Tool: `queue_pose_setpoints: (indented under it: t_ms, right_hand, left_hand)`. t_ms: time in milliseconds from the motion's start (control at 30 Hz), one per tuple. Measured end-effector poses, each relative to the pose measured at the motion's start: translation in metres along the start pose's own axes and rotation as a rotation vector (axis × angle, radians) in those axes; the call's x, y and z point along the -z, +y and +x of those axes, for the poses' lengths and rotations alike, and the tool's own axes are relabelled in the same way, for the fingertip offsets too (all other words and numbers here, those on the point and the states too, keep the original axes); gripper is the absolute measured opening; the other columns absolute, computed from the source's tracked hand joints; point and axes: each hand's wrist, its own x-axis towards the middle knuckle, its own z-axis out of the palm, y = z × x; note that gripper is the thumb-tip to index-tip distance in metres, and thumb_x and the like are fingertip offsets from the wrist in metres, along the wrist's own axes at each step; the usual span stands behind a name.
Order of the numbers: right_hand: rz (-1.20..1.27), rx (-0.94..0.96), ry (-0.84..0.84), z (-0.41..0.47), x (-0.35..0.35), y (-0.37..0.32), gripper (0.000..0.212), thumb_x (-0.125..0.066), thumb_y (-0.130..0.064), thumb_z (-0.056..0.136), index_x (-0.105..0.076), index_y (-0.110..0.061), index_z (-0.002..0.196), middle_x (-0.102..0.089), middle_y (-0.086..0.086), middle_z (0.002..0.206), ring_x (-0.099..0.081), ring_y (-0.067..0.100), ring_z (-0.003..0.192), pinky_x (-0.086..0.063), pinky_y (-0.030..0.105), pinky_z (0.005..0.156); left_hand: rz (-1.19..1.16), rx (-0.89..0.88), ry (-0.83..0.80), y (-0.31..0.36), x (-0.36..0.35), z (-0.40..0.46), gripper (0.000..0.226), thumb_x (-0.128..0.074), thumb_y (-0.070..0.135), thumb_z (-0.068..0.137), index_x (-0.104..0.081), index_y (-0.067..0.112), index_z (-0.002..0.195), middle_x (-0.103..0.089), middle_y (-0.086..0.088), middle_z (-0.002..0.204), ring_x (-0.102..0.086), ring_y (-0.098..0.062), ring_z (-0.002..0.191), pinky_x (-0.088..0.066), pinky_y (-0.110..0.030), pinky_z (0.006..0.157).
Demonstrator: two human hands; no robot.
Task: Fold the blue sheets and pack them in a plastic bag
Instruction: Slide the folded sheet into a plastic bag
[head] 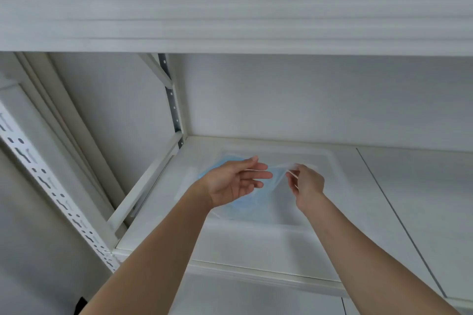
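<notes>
Both forearms reach in over the front lip of the white shelf (256, 250). Left hand (231, 183): palm up, fingers straight and relaxed, gripping nothing. Right hand (305, 183): fingers curled, pinching the thin edge of the clear plastic bag (286, 210). Blue sheet (243, 208) lies under the hands; it seems to be already inside the bag, though film and glare make this uncertain. Judgement: packing near its end; mouth not yet closed. Room: bare shelf to the right; slotted upright (174, 107) and side rail left; upper shelf (230, 20) low overhead; back wall close behind.
</notes>
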Motion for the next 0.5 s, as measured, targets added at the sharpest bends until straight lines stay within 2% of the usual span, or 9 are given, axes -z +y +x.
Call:
queue_pose_setpoints:
  t_ms: [100, 200, 267, 400, 433, 467, 500]
  right_hand:
    - [-0.161, 0.034, -0.038, 0.011, 0.018, -0.011, 0.035, -0.056, -0.001, 0.077, -0.052, -0.013, 0.043, -0.047, 0.009, 0.057, -0.042, 0.018, 0.05, -0.032, 0.026, 0.051]
    - [-0.194, 0.01, -0.076, 0.021, 0.049, -0.029, 0.022, -0.061, -0.005, 0.076, -0.058, -0.012, 0.056, -0.052, 0.008, 0.058, -0.042, 0.018, 0.051, -0.033, 0.025, 0.053]
    - [-0.218, 0.02, -0.076, 0.031, 0.071, -0.042, 0.02, -0.062, -0.005, 0.077, -0.061, -0.012, 0.058, -0.054, 0.006, 0.058, -0.043, 0.017, 0.051, -0.034, 0.026, 0.054]
    - [-0.318, 0.046, -0.01, 0.057, 0.113, -0.063, 0.032, -0.056, -0.004, 0.073, -0.057, -0.015, 0.043, -0.052, 0.009, 0.056, -0.041, 0.018, 0.047, -0.033, 0.027, 0.051]
    - [-0.34, 0.062, 0.034, 0.064, 0.123, -0.068, 0.03, -0.054, -0.004, 0.075, -0.056, -0.014, 0.047, -0.051, 0.01, 0.059, -0.042, 0.019, 0.047, -0.034, 0.027, 0.049]
    - [-0.358, 0.09, 0.105, 0.071, 0.131, -0.072, 0.023, -0.052, -0.005, 0.081, -0.057, -0.011, 0.06, -0.053, 0.011, 0.065, -0.046, 0.019, 0.051, -0.038, 0.026, 0.049]
    - [-0.375, 0.128, 0.19, 0.075, 0.139, -0.076, 0.011, -0.052, -0.009, 0.088, -0.058, -0.009, 0.079, -0.056, 0.012, 0.079, -0.054, 0.021, 0.062, -0.046, 0.026, 0.056]
  left_hand:
    - [-0.156, -0.049, 0.123, 0.003, -0.022, 0.019, 0.019, -0.06, 0.025, 0.091, -0.067, 0.008, 0.091, -0.073, -0.007, 0.085, -0.058, -0.011, 0.052, -0.046, -0.012, 0.047]
    - [-0.226, -0.079, 0.262, -0.001, -0.051, 0.046, 0.01, -0.06, 0.015, 0.091, -0.066, 0.008, 0.089, -0.069, -0.007, 0.082, -0.056, -0.011, 0.047, -0.045, -0.012, 0.044]
    - [-0.206, -0.055, 0.318, -0.01, -0.073, 0.066, 0.005, -0.06, 0.009, 0.09, -0.064, 0.006, 0.089, -0.066, -0.009, 0.086, -0.058, -0.015, 0.053, -0.047, -0.014, 0.044]
    - [-0.136, 0.005, 0.366, -0.029, -0.114, 0.1, 0.003, -0.063, 0.004, 0.088, -0.063, 0.003, 0.085, -0.062, -0.013, 0.088, -0.06, -0.02, 0.072, -0.055, -0.02, 0.051]
    - [-0.119, 0.018, 0.375, -0.034, -0.121, 0.106, 0.003, -0.064, 0.004, 0.088, -0.063, 0.003, 0.085, -0.06, -0.012, 0.088, -0.06, -0.02, 0.073, -0.056, -0.02, 0.053]
    - [-0.095, 0.028, 0.399, -0.039, -0.127, 0.112, 0.003, -0.063, 0.005, 0.088, -0.063, 0.002, 0.088, -0.059, -0.012, 0.088, -0.059, -0.02, 0.073, -0.055, -0.021, 0.053]
    - [-0.08, 0.029, 0.434, -0.043, -0.13, 0.118, 0.006, -0.063, 0.005, 0.089, -0.062, 0.001, 0.093, -0.057, -0.011, 0.088, -0.058, -0.019, 0.073, -0.055, -0.021, 0.054]
